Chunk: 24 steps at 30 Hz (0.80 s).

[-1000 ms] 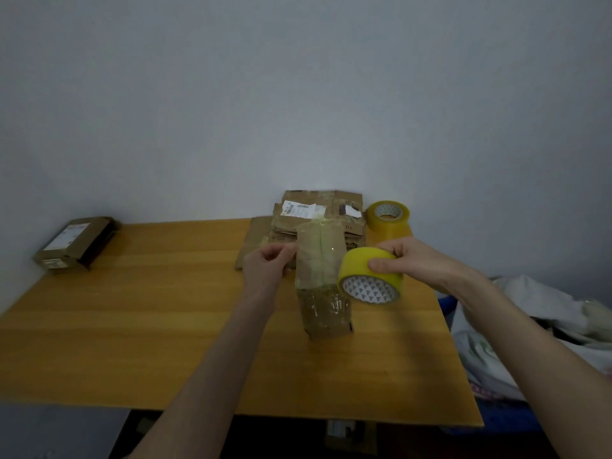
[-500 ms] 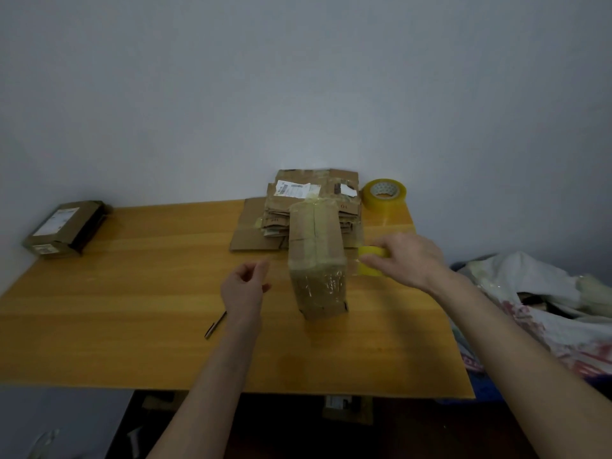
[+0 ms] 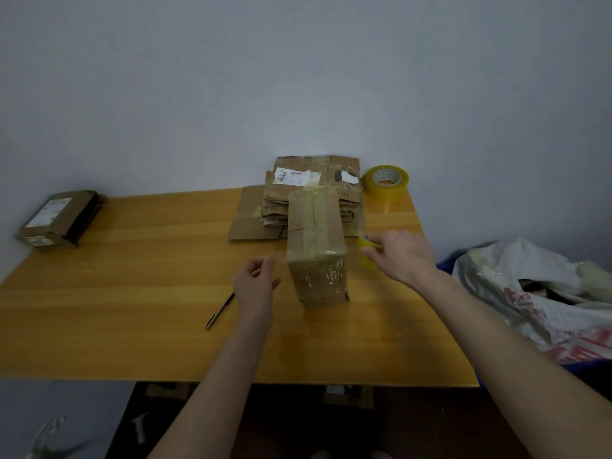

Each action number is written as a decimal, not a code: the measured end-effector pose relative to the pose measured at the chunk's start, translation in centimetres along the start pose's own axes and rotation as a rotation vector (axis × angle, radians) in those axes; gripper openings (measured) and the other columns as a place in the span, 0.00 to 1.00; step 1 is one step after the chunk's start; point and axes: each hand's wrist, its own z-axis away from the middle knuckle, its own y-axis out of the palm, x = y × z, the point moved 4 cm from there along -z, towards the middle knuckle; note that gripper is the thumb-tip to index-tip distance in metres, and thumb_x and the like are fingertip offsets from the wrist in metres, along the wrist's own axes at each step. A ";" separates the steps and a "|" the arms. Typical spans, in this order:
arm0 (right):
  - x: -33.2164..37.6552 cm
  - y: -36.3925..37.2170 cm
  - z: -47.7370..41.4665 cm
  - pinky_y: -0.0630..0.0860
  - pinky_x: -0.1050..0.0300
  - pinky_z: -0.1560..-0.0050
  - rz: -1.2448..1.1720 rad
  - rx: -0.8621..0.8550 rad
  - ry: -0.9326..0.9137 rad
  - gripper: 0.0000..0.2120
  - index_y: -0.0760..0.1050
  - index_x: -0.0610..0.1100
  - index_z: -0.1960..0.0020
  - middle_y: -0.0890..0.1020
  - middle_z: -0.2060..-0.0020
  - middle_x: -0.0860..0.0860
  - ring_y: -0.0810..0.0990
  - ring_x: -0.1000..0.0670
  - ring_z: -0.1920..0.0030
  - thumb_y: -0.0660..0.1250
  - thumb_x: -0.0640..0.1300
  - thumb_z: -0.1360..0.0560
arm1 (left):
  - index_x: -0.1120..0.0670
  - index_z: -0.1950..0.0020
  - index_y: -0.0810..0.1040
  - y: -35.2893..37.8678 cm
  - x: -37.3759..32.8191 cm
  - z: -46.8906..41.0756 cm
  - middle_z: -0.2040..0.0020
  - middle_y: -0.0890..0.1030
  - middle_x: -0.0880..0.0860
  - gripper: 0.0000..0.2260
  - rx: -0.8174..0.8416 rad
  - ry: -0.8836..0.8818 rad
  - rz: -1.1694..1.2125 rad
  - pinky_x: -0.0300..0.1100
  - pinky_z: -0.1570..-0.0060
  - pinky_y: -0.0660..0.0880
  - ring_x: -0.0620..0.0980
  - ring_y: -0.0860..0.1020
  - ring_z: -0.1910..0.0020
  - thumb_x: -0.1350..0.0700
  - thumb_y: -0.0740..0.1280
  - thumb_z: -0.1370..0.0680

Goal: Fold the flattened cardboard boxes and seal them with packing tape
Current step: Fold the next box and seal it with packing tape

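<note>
- Both forearms reach in from the bottom of the frame over the near edge of the table (image 3: 132, 293), wooden and orange-brown.
- A pen (image 3: 220, 311) lies on the table at lower centre-left, just beside the left wrist.
- Left hand (image 3: 256, 283), centre frame: fingers loosely curled, nothing in them. It hovers just left of the box without touching it.
- The box (image 3: 316, 246) stands upright in the middle of the table, folded up, with shiny tape wrapped over its top and front face.
- Right hand (image 3: 400, 256), just right of the box: fingers curled down around a yellow roll (image 3: 369, 258), gripping it. Most of the roll is hidden under the hand.
- The hands are apart, with the box between them.
- Behind the box is a stack (image 3: 311, 190) of flattened cardboard, the top piece showing a white label.
- Right of the stack, against the wall (image 3: 298, 77), a second roll (image 3: 385, 180) sits on the table's far corner.
- Far left of the table: a small brown parcel (image 3: 59, 220) with a label on top.
- At the right edge, off the table, crumpled white bags (image 3: 530, 293) with red print.
</note>
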 end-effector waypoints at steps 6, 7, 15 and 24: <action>0.3 0.9 -0.9 0.71 0.49 0.43 -0.024 0.023 0.026 0.20 0.71 0.52 0.31 0.82 0.44 0.47 0.78 0.45 0.43 0.57 0.57 0.19 | 0.58 0.55 0.75 0.8 0.1 -1.0 0.58 0.74 0.48 0.06 -0.006 -0.029 -0.035 0.47 0.52 0.79 0.44 0.74 0.63 0.56 0.65 0.20; 0.3 1.0 -1.0 0.71 0.49 0.42 -0.036 0.027 0.033 0.20 0.72 0.52 0.31 0.82 0.44 0.47 0.78 0.44 0.42 0.57 0.57 0.19 | 0.57 0.56 0.75 0.6 0.1 -1.2 0.57 0.74 0.49 0.07 -0.002 -0.024 -0.034 0.47 0.52 0.79 0.43 0.73 0.63 0.55 0.65 0.21; 0.2 2.4 -1.5 0.71 0.47 0.41 -0.107 0.038 0.056 0.20 0.72 0.52 0.31 0.81 0.41 0.47 0.77 0.44 0.41 0.57 0.57 0.19 | 0.57 0.56 0.76 0.7 1.7 -2.2 0.55 0.79 0.51 0.07 0.128 -0.071 0.009 0.42 0.50 0.76 0.46 0.78 0.51 0.57 0.63 0.19; 2.2 3.2 -2.0 0.74 0.52 0.52 -0.153 0.039 0.092 0.16 0.78 0.52 0.39 0.81 0.57 0.49 0.80 0.45 0.51 0.61 0.57 0.21 | 0.56 0.58 0.74 1.3 0.8 -4.1 0.58 0.78 0.53 0.08 0.160 -0.016 -0.060 0.41 0.53 0.78 0.48 0.78 0.56 0.57 0.63 0.19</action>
